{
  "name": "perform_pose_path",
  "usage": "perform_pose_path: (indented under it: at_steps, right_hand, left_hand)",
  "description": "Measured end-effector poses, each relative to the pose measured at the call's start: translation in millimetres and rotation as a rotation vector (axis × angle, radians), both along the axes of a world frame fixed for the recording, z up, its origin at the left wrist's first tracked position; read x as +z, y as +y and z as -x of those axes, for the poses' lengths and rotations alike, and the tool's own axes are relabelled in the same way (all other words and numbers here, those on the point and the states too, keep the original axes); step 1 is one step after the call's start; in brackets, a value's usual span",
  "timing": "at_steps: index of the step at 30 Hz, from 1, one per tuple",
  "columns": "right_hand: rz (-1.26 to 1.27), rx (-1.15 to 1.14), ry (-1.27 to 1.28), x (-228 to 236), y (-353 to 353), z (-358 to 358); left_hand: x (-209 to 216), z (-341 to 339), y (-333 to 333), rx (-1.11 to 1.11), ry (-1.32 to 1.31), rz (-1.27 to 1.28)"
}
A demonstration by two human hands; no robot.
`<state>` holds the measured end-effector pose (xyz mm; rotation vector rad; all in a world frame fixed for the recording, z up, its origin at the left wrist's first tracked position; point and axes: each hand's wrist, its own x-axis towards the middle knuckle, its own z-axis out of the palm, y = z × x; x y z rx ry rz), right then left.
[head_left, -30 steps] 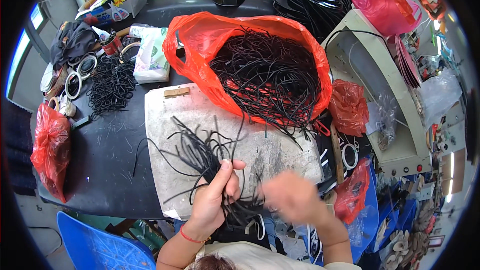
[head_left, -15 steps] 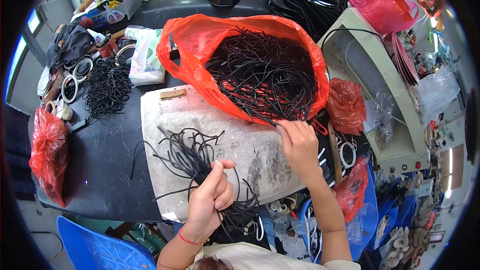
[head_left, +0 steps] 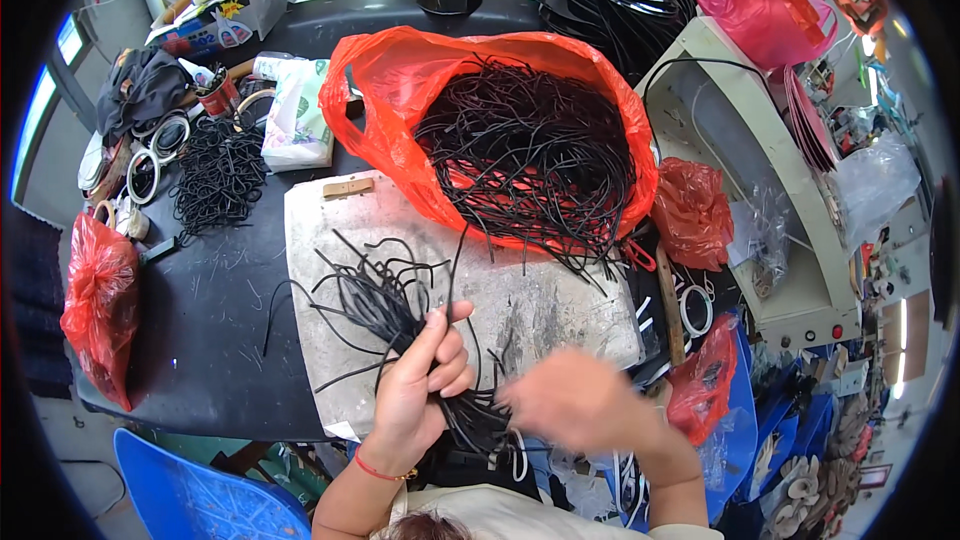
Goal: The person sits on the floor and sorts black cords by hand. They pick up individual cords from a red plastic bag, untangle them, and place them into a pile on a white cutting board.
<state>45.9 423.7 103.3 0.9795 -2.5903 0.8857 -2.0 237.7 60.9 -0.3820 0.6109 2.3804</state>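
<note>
My left hand (head_left: pixel 425 370) is closed round the middle of a bundle of black cords (head_left: pixel 375 305), whose loose ends fan out above the grip and hang below it. One cord stands up from between the thumb and fingers. Close to the bundle's lower ends, my right hand (head_left: pixel 580 395) is smeared by motion, so its fingers and anything in them cannot be made out. Beyond both hands an open red plastic bag (head_left: pixel 375 125) lies on its side, filled with a tangle of black cords (head_left: pixel 530 140); some ends spill over its near edge.
A worn pale board (head_left: pixel 540 310) lies under the hands on the black table (head_left: pixel 220 340). Left are a coiled cord heap (head_left: pixel 215 175), a tissue pack (head_left: pixel 298 120) and a tied red bag (head_left: pixel 100 305). A beige machine housing (head_left: pixel 770 280) stands right; a blue chair (head_left: pixel 215 495) is lower left.
My right hand has moved from the bag's near edge down toward the bundle. Several cord ends now hang over the bag's edge onto the board. My left hand keeps its grip.
</note>
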Motion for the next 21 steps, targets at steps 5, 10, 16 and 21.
perform_pose_path:
  at_steps: [5, 10, 16, 21]
  right_hand:
    - [-0.088, -0.814, -0.028, -38, 69, 108]
    - [-0.15, -0.971, -0.068, -68, 66, 134]
    - [0.309, -0.843, -0.086, -56, 62, 106]
    - [0.232, -0.769, -0.126, -6, 8, 48]
  left_hand:
    - [8, -9, -11, 0.121, 0.141, -0.031]
    - [8, -8, -21, 0.075, 0.16, -0.004]
    - [11, -6, -13, 0.072, 0.083, 0.084]
    - [7, -4, -7, -0.003, 0.093, 0.129]
